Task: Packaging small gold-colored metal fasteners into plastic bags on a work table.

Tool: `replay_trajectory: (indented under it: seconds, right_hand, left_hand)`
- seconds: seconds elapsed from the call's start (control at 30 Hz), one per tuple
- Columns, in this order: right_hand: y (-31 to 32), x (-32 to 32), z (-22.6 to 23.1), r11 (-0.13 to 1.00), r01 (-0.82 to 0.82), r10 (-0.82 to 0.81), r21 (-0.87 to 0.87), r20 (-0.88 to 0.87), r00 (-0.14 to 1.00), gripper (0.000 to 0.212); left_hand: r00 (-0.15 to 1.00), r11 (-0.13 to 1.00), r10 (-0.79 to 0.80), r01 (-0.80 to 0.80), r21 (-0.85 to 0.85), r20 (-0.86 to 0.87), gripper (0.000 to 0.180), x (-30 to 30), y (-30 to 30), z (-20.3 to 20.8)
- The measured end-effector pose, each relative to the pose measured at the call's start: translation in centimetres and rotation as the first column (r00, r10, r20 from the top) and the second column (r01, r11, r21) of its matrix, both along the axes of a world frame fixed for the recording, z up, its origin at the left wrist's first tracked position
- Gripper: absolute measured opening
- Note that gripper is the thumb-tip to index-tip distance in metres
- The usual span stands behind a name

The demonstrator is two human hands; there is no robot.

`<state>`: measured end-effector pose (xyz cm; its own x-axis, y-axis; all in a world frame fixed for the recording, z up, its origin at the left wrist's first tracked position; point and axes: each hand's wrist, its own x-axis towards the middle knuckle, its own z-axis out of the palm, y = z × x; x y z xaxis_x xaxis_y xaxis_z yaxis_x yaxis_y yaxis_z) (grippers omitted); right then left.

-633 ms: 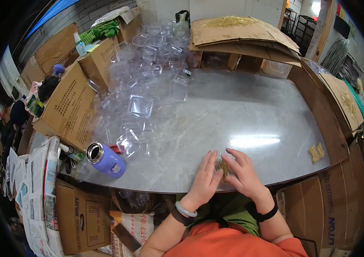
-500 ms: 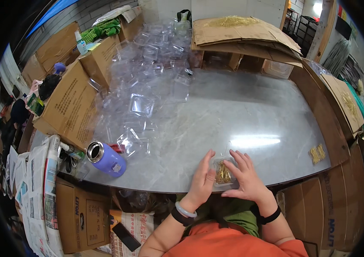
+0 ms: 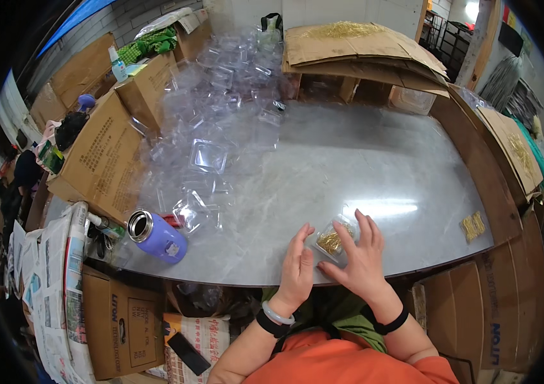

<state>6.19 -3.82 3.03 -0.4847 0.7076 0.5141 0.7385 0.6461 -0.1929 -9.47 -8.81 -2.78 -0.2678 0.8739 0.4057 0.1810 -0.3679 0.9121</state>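
A small clear plastic box (image 3: pixel 327 255) holding thin gold-coloured pieces (image 3: pixel 329 242) sits at an angle on the grey tabletop, near its front edge. My left hand (image 3: pixel 297 267) is just left of the box, fingers stretched out and nothing in its grasp. On the other side, my right hand (image 3: pixel 362 259) has its fingers spread, and the index finger covers part of the box. Whether that finger touches it, I cannot tell. A bundle of similar gold pieces (image 3: pixel 473 226) lies at the table's right edge.
Many clear plastic boxes (image 3: pixel 209 155) are heaped across the left and back left. A purple bottle without a lid (image 3: pixel 162 240) stands at the front left. Cardboard sheets with gold strands (image 3: pixel 342 31) top the back shelf. Cardboard (image 3: pixel 96 163) walls the left side; a wooden rim (image 3: pixel 476 150) bounds the right.
The box has shifted slightly away from me and turned, so it now lies slantwise. My left hand has drawn back a little from it; my right hand has moved slightly forward.
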Motion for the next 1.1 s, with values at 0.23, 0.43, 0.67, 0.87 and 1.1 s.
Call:
replay_trajectory:
  seconds: [0.23, 0.43, 0.67, 0.87, 1.1]
  right_hand:
    - [0.6, 0.0, -1.1, 0.998, 0.051, -0.047, 0.039, -0.096, 0.994, 0.059]
    - [-0.2, 0.1, -1.0, 0.992, 0.113, -0.109, 0.052, -0.066, 0.992, 0.059]
    - [-0.8, 0.4, -2.7, 0.988, 0.157, -0.157, -0.006, -0.003, 0.988, 0.061]
    - [-0.6, 2.2, -1.8, 0.979, 0.019, -0.027, -0.205, -0.038, 0.999, 0.076]
    - [1.3, 5.8, -1.6, 0.909, -0.232, 0.087, -0.345, -0.389, 0.917, 0.067]
  left_hand:
    - [1.000, 1.000, 0.023, -0.023, 0.015, 0.000, 0.056, 0.3, -0.1, 0.1]
    - [0.980, 0.999, 0.035, -0.037, -0.010, -0.197, 0.050, -0.1, 0.1, 0.5]
    - [0.806, 0.993, 0.100, -0.115, 0.011, -0.583, 0.046, 1.6, 0.8, 1.0]
    - [0.731, 0.998, 0.034, -0.066, -0.022, -0.682, 0.046, 1.6, 0.6, 1.6]
    - [0.747, 0.999, 0.029, -0.038, 0.000, -0.664, 0.055, 1.8, 0.7, 1.2]
